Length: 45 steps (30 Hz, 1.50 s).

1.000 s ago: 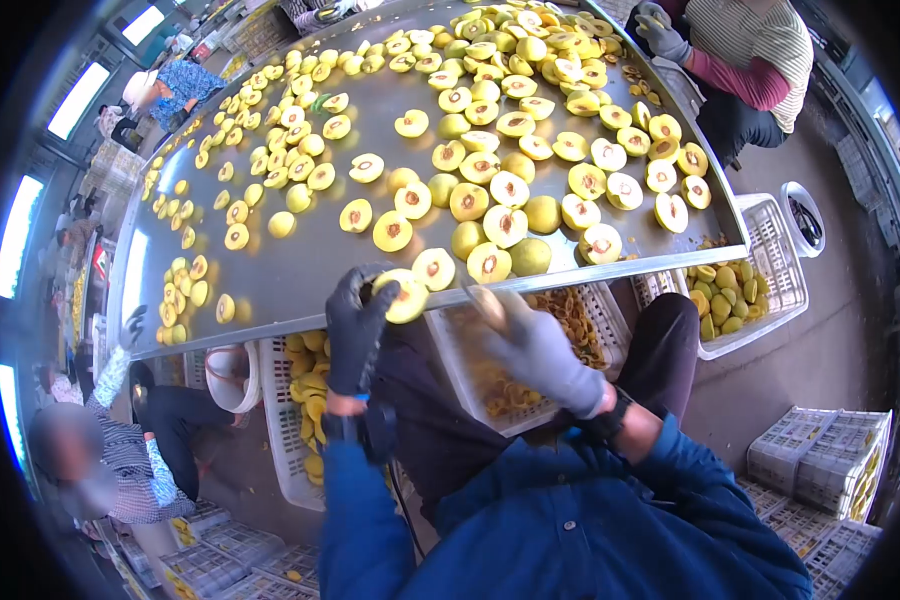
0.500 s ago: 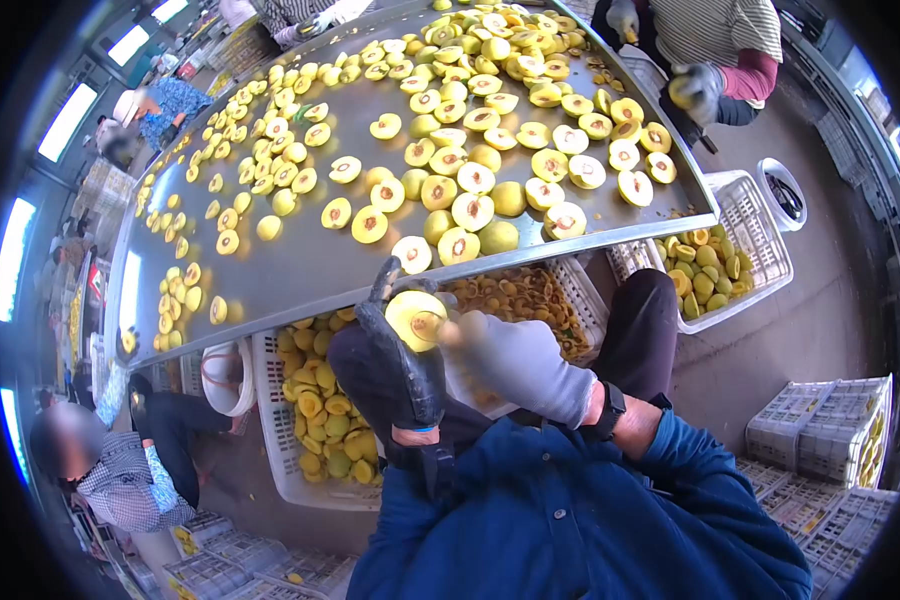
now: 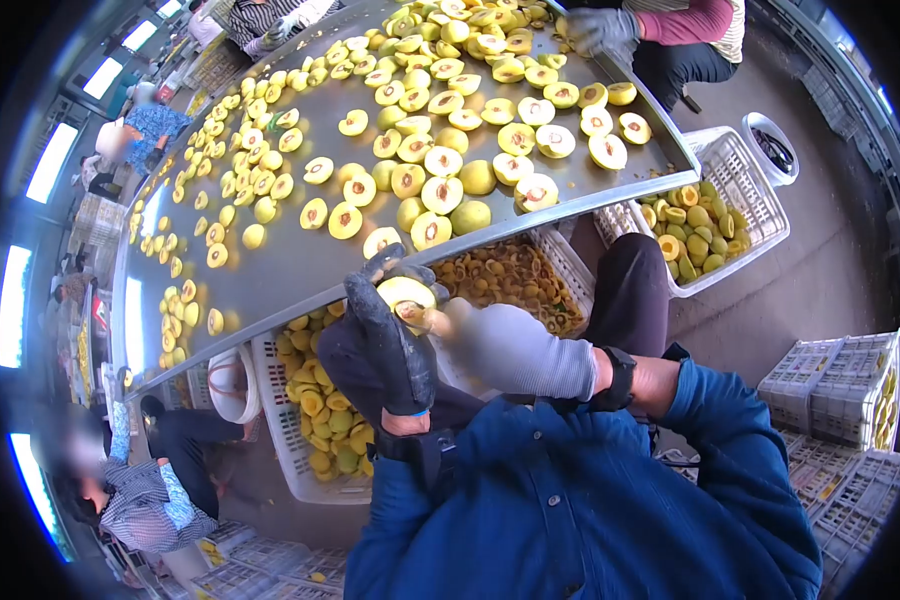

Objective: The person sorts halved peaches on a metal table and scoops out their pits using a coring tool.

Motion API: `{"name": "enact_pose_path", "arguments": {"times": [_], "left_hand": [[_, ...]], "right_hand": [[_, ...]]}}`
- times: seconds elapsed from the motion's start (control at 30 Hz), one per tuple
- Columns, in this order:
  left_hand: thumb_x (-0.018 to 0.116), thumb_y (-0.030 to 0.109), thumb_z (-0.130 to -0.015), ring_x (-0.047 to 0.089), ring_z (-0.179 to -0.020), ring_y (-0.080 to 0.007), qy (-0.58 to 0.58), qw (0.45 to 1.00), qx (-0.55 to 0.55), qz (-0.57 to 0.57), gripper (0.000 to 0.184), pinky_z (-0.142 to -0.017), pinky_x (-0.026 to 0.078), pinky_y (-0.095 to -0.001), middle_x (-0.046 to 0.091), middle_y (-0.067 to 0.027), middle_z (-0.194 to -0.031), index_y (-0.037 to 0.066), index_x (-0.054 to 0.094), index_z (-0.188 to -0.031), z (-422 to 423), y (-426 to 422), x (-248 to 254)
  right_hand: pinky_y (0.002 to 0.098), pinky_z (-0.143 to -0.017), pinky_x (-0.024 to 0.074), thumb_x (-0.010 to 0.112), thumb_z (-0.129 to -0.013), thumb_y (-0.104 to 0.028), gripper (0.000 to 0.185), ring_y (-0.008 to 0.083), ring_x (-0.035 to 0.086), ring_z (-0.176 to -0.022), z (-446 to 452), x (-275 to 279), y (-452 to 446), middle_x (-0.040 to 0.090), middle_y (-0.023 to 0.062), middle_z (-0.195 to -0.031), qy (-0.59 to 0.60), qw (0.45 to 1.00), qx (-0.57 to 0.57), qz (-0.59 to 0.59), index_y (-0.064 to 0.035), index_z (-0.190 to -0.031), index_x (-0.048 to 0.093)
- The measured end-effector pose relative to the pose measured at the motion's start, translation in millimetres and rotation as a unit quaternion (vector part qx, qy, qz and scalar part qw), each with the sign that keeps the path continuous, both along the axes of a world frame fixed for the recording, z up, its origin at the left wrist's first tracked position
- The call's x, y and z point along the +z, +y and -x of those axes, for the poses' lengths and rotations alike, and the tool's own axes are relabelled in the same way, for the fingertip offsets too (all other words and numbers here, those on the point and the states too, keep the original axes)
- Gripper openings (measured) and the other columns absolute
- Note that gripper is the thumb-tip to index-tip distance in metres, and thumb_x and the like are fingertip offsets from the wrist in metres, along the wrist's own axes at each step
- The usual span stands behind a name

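Note:
My left hand (image 3: 398, 350), in a black glove, is closed around a yellow peach half (image 3: 407, 292) with its cut face and brownish centre showing. My right hand (image 3: 526, 352), in a grey knitted glove, is closed beside it. A blurred tan tip at its fingers touches the cut centre; whether this is a tool or a fingertip I cannot make out. Both hands are above my lap, just off the near edge of a metal table (image 3: 290, 255) that carries many peach halves (image 3: 441, 194), several with the stone in place.
Beneath the table edge are a crate of hollowed halves (image 3: 322, 420), a crate of brownish scraps (image 3: 510, 285) and, to the right, a white crate (image 3: 760, 225) of peach halves. A white bucket (image 3: 770, 150) and stacked crates (image 3: 835, 390) stand right. Co-workers sit around the table.
The peach half has tilted in my left hand, and its cut face now points more toward my right hand. The co-worker at upper right has moved a gloved hand onto the table.

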<state>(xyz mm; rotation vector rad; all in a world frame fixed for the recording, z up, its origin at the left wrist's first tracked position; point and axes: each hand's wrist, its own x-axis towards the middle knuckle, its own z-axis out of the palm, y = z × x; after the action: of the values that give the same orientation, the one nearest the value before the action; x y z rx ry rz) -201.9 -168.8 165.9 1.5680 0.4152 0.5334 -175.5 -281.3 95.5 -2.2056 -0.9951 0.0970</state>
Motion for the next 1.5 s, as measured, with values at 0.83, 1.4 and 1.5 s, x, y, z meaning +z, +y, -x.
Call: {"name": "enact_pose_path", "arguments": {"times": [0.83, 1.4, 1.5], "left_hand": [[0.052, 0.022, -0.099, 0.064, -0.100, -0.0367, 0.062, 0.810, 0.186, -0.553, 0.030, -0.090, 0.048, -0.0426, 0.068, -0.0190, -0.108, -0.002, 0.064, -0.112, 48.7, 210.6, -116.7], [0.071, 0.013, -0.085, 0.065, -0.089, -0.0146, 0.059, 0.979, -0.167, -0.097, 0.033, -0.084, 0.053, -0.0306, 0.068, -0.0100, -0.098, -0.004, 0.063, -0.112, -107.4, 142.2, -109.1], [0.065, 0.013, -0.091, 0.064, -0.093, -0.0164, 0.044, 0.988, -0.135, -0.067, 0.032, -0.088, 0.052, -0.0314, 0.065, -0.0116, -0.111, -0.004, 0.060, -0.118, -70.2, 97.8, -66.3]], "right_hand": [[0.0499, -0.066, 0.0514, 0.059, -0.088, -0.027, 0.024, 0.0399, 0.066, -0.075, -26.0, -84.0, -90.3, 0.066, 0.0195, -0.075, 0.136, 0.963, -0.046, 0.229, -0.0038, -0.093, 0.058], [0.0330, -0.076, 0.0510, 0.063, -0.090, -0.020, 0.036, 0.0154, 0.062, -0.084, -56.0, -20.0, -5.6, 0.066, 0.0108, -0.091, 0.354, 0.916, -0.126, -0.139, -0.0006, -0.119, 0.057], [0.0305, -0.079, 0.0506, 0.063, -0.091, -0.019, 0.039, 0.0163, 0.063, -0.087, -58.0, -9.3, 27.4, 0.067, 0.0103, -0.097, 0.449, 0.824, -0.150, -0.313, 0.0038, -0.122, 0.056]]}}
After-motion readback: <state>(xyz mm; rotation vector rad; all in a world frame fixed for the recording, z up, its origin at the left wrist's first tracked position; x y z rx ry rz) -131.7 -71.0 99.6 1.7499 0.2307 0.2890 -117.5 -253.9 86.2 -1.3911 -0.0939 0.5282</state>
